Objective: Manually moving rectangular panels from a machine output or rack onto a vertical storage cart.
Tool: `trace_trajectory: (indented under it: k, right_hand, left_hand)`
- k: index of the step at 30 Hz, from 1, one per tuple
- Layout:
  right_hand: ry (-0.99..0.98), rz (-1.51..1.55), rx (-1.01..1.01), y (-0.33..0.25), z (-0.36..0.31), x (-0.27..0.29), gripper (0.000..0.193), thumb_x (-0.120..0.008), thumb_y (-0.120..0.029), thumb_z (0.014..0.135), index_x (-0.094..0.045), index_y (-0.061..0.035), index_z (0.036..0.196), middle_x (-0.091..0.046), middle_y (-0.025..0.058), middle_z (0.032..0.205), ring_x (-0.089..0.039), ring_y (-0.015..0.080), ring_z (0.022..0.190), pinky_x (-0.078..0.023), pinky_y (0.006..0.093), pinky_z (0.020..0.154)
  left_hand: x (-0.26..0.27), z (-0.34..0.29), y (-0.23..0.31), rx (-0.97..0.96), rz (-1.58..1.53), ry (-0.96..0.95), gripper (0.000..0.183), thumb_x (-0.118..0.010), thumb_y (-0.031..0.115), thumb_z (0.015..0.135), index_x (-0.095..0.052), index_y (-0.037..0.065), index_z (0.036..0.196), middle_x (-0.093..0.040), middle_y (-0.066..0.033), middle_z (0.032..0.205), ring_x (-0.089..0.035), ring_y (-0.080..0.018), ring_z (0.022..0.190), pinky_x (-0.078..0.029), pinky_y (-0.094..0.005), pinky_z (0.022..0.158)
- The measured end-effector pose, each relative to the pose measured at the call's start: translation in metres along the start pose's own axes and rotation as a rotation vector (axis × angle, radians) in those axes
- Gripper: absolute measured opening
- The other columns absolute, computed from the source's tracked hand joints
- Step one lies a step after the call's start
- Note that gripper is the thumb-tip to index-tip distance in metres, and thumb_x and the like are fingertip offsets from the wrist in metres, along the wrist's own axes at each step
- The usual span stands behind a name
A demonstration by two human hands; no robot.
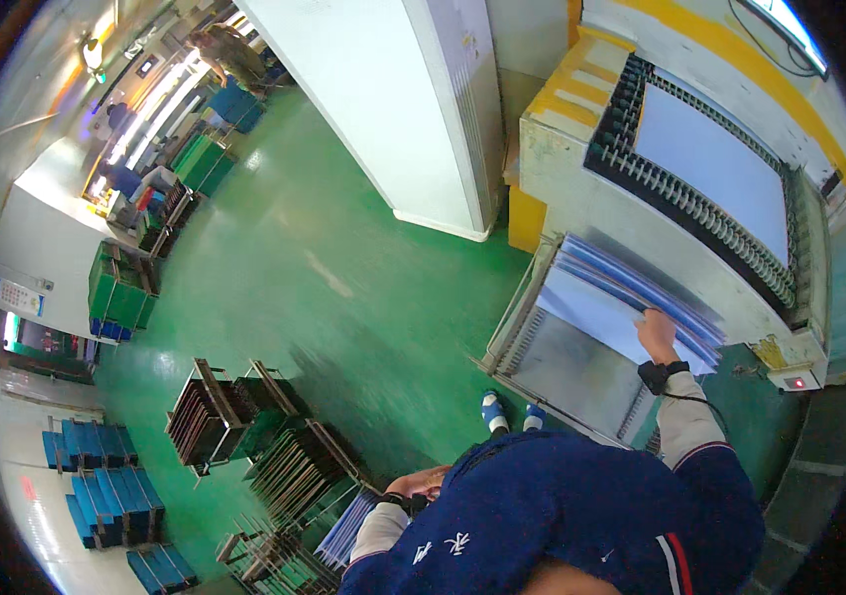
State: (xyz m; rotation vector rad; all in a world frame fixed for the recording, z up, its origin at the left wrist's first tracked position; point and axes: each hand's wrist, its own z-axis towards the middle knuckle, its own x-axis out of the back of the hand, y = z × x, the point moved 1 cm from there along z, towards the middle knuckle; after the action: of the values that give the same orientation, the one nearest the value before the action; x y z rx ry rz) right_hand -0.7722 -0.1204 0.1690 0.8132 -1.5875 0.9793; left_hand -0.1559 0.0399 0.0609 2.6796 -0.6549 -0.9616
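My right hand (657,335), with a dark band at the wrist, is closed on the edge of a thin white panel (591,309). That panel leans in a slotted metal rack (581,369), and several bluish-white panels (631,288) stand behind it. Close against my body, at the lower middle, is my left hand (421,483); its fingers are mostly hidden, so its grip does not show. Below that hand, another group of white-blue panels (348,526) stands on edge, partly covered by my sleeve.
A roller machine (690,213) carries a white panel at the upper right. A white pillar (413,109) rises beside it. Racks of thin boards (210,416) stand on the green floor at lower left, with blue bins (111,501) along the wall. People work at the far upper left.
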Motion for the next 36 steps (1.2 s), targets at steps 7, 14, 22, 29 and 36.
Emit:
trace_trajectory:
  k: [7, 14, 22, 29, 36]
  right_hand:
    - [0.010, -0.029, -0.091, -0.003, -0.001, 0.001, 0.032, -0.067, -0.029, 0.075, -0.065, -0.0057, 0.098, -0.065, 0.0159, 0.094, -0.061, 0.0351, 0.090, -0.047, 0.0448, 0.076]
    - [-0.053, -0.011, -0.120, -0.005, 0.003, 0.000, 0.036, -0.066, -0.030, 0.073, -0.065, -0.0027, 0.096, -0.064, 0.0199, 0.097, -0.060, 0.0366, 0.093, -0.047, 0.0461, 0.078]
    - [0.020, -0.020, -0.117, 0.004, 0.003, -0.011, 0.029, -0.066, -0.029, 0.074, -0.063, -0.0031, 0.085, -0.064, 0.0202, 0.092, -0.060, 0.0375, 0.091, -0.047, 0.0475, 0.075]
    - [0.013, -0.033, -0.075, 0.003, 0.009, -0.010, 0.032, -0.068, -0.029, 0.071, -0.064, -0.0018, 0.088, -0.064, 0.0208, 0.089, -0.060, 0.0388, 0.088, -0.047, 0.0472, 0.074]
    - [0.079, -0.038, 0.012, 0.010, 0.007, -0.012, 0.025, -0.069, -0.023, 0.070, -0.061, -0.0014, 0.078, -0.063, 0.0216, 0.083, -0.060, 0.0403, 0.084, -0.046, 0.0495, 0.071]
  left_hand:
    - [0.008, -0.008, 0.013, 0.048, 0.203, -0.020, 0.083, -0.059, 0.056, 0.080, -0.027, 0.010, 0.142, -0.044, -0.0027, 0.116, -0.039, -0.0145, 0.100, -0.034, -0.0321, 0.087]
    - [-0.002, -0.033, 0.031, 0.061, 0.228, 0.029, 0.079, -0.062, 0.059, 0.076, -0.035, 0.019, 0.140, -0.058, 0.0054, 0.087, -0.050, -0.0071, 0.068, -0.043, -0.0266, 0.065]
    - [0.005, -0.031, 0.028, 0.030, 0.216, 0.029, 0.078, -0.062, 0.058, 0.077, -0.036, 0.019, 0.139, -0.059, 0.0051, 0.087, -0.050, -0.0071, 0.068, -0.043, -0.0265, 0.065]
    - [-0.004, -0.021, 0.024, -0.016, 0.198, 0.061, 0.077, -0.062, 0.058, 0.077, -0.036, 0.019, 0.139, -0.060, 0.0049, 0.088, -0.050, -0.0071, 0.068, -0.043, -0.0264, 0.065]
    - [-0.025, -0.007, 0.023, -0.047, 0.195, 0.102, 0.077, -0.062, 0.057, 0.077, -0.037, 0.019, 0.139, -0.060, 0.0047, 0.089, -0.051, -0.0071, 0.068, -0.043, -0.0263, 0.064]
